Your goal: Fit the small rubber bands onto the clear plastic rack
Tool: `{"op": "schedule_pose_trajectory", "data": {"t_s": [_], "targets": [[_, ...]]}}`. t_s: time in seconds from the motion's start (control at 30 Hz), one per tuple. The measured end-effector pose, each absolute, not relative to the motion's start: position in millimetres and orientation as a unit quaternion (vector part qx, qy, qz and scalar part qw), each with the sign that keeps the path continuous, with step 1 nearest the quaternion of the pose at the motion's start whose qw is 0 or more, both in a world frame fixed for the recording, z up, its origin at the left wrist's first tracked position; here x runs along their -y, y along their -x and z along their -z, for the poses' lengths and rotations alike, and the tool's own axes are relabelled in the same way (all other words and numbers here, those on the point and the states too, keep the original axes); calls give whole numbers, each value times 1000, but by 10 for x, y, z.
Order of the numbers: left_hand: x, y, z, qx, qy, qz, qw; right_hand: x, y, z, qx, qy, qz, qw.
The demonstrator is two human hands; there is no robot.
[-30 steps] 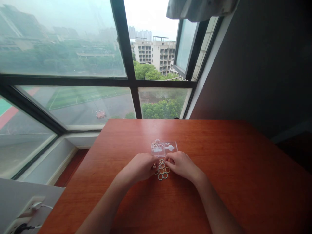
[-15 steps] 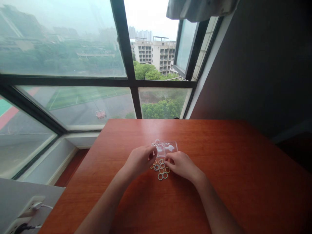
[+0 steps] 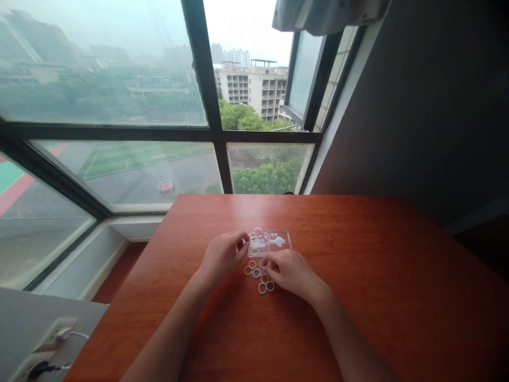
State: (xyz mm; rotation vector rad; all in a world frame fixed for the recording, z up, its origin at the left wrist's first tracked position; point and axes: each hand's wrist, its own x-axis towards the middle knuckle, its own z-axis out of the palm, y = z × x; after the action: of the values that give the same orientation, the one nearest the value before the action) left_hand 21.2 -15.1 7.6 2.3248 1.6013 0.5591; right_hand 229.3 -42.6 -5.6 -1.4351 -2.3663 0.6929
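On the table lies a clear plastic box (image 3: 287, 246) with a white print on its right part and several rings (image 3: 254, 252) in its left part. In front of it is a loose group of small yellowish and grey rings (image 3: 257, 274), some overlapping. My left hand (image 3: 226, 253) is at the box's left edge, thumb and fingers curled together; anything between them is hidden. Above the upper right of the loose rings, my right hand (image 3: 292, 269) has its fingertips pinched down and covers some of them. Whether it grips a ring does not show.
The reddish-brown wooden table (image 3: 358, 233) stands against a large window with a dark frame (image 3: 220, 136). A curtain (image 3: 318, 16) hangs at the top right. On the wall at lower left, plugs sit in a socket (image 3: 59, 333).
My left hand has drawn back left from over the box, so a ring inside its near left part now shows. My right hand has shifted slightly left, over the loose rings.
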Motion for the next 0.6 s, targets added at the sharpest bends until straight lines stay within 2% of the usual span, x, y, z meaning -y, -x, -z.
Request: {"op": "schedule_pose_trajectory", "data": {"t_s": [0.37, 0.6], "targets": [[154, -209, -59, -547, -808, -182, 120, 482, -2129, 152, 859, 450, -212, 117], [175, -250, -67, -490, -825, -213, 183, 418, -2230, 93, 814, 504, -219, 189]]}}
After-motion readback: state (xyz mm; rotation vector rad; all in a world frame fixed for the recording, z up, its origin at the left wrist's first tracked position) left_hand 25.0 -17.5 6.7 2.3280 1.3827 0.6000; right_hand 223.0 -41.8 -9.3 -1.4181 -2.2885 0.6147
